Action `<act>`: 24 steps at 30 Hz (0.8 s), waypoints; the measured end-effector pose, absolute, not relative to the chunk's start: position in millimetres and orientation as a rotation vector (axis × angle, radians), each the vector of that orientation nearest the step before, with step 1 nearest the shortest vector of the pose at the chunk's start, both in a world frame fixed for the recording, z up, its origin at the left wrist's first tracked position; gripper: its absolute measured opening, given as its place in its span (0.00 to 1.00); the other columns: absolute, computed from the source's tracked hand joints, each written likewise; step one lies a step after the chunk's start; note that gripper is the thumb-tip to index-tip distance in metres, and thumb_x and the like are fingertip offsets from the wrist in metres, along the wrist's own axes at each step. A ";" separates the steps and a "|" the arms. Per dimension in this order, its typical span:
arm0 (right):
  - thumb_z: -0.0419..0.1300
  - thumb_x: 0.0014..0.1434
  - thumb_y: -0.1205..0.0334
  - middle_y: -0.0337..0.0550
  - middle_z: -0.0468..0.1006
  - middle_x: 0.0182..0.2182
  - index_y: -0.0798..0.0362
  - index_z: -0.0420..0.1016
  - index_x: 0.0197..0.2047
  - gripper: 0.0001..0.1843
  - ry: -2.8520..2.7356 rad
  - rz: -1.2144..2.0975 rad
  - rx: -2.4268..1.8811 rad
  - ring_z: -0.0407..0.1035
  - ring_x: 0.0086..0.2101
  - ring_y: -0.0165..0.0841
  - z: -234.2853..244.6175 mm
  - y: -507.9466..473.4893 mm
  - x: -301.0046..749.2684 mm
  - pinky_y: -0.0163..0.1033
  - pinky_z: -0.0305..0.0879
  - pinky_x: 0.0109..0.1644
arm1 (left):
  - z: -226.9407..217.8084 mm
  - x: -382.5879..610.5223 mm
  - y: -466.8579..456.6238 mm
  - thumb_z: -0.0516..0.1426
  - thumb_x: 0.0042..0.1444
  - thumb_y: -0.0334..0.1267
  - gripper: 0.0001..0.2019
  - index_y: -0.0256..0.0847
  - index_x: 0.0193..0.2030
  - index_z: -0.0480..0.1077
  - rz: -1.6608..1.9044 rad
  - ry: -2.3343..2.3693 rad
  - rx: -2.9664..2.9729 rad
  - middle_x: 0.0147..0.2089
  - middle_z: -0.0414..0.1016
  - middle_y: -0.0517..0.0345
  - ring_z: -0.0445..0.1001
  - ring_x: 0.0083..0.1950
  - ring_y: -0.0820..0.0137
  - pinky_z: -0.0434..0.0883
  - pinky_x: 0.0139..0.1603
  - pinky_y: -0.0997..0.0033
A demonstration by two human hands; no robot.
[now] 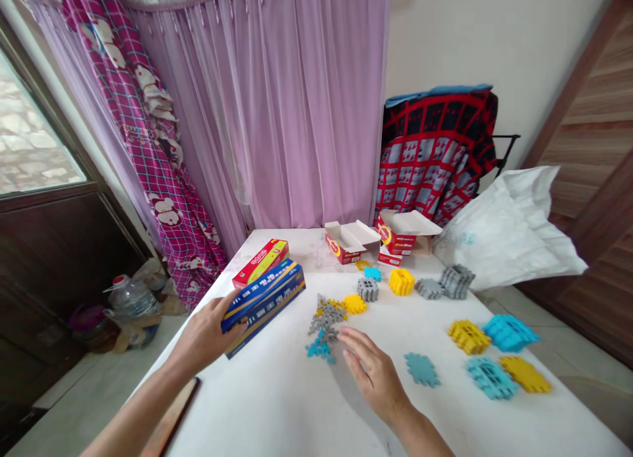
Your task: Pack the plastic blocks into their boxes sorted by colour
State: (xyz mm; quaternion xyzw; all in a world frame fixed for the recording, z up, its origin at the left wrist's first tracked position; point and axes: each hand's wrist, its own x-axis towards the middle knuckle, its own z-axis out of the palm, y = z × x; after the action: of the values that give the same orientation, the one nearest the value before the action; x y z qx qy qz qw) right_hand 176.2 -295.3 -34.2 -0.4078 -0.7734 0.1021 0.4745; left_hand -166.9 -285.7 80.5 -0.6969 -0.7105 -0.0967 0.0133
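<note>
1. The left hand (205, 338) closes on the near end of the blue boxes (264, 299), thumb on top and fingers curled round the corner. It looks like a grip that steadies the stack where it juts toward the counter's left edge.
2. A red-and-yellow box (261, 262) rests beside the blue boxes at their far side, touching them. All of them are angled the same way, which suggests they were set down as one bundle.
3. The right hand (373, 374) is spread apart, palm down and holding nothing. Its fingertips are just beside the loose pile of pieces (326, 325), near the middle of the white counter (277, 404).
4. The pile mixes grey, yellow and teal plastic pieces, flat and toothed like snowflakes. They lie overlapped and tangled rather than joined.
5. One teal piece (421, 369) lies flat on its own to the right of that hand, apart from the pile.
6. Farther out stand built-up clusters, a yellow block (401, 281) and a grey block (368, 289) among them, with more in yellow and blue near the right edge. They sit well apart from the loose pieces, seemingly to keep joined work separate.
7. Two open red cartons (350, 241) sit at the far edge with their flaps up, next to a white plastic bag (509, 236).
</note>
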 end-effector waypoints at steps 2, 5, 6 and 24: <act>0.52 0.66 0.63 0.47 0.80 0.48 0.47 0.78 0.51 0.16 -1.864 0.224 -0.977 0.76 0.49 0.37 -39.8 -299.5 176.4 0.43 0.75 0.53 | 101.3 -166.8 -257.5 0.50 0.56 0.56 0.34 0.48 0.69 0.56 -0.274 -2.289 -2.019 0.57 0.71 0.49 0.74 0.54 0.58 0.70 0.52 0.62; 0.53 0.65 0.65 0.46 0.82 0.46 0.46 0.77 0.51 0.16 -1.832 0.173 -0.945 0.77 0.46 0.37 -48.9 -300.7 178.8 0.41 0.77 0.50 | 125.0 -164.3 -207.1 0.46 0.57 0.58 0.35 0.45 0.69 0.55 -0.268 -2.330 -1.884 0.57 0.71 0.43 0.73 0.56 0.51 0.69 0.52 0.55; 0.53 0.64 0.65 0.45 0.82 0.46 0.45 0.76 0.52 0.17 -1.827 0.159 -0.931 0.78 0.45 0.37 -52.0 -300.1 180.3 0.40 0.77 0.49 | 129.5 -162.9 -190.5 0.46 0.57 0.58 0.35 0.44 0.69 0.55 -0.259 -2.346 -1.854 0.56 0.71 0.42 0.73 0.56 0.50 0.69 0.52 0.54; 0.53 0.63 0.67 0.43 0.83 0.39 0.43 0.71 0.53 0.17 -1.811 0.106 -0.831 0.80 0.36 0.34 -59.6 -296.5 184.4 0.33 0.78 0.39 | 102.8 -159.8 -125.2 0.51 0.53 0.60 0.39 0.44 0.69 0.55 -0.032 -2.399 -1.781 0.64 0.65 0.39 0.70 0.60 0.50 0.70 0.53 0.55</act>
State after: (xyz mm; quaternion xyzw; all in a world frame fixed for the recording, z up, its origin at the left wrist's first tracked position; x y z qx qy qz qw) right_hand 184.4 -296.5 -59.6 -0.3499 -0.7627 0.0448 0.5421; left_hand -159.8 -125.2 102.8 -0.5942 -0.8005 -0.0106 0.0769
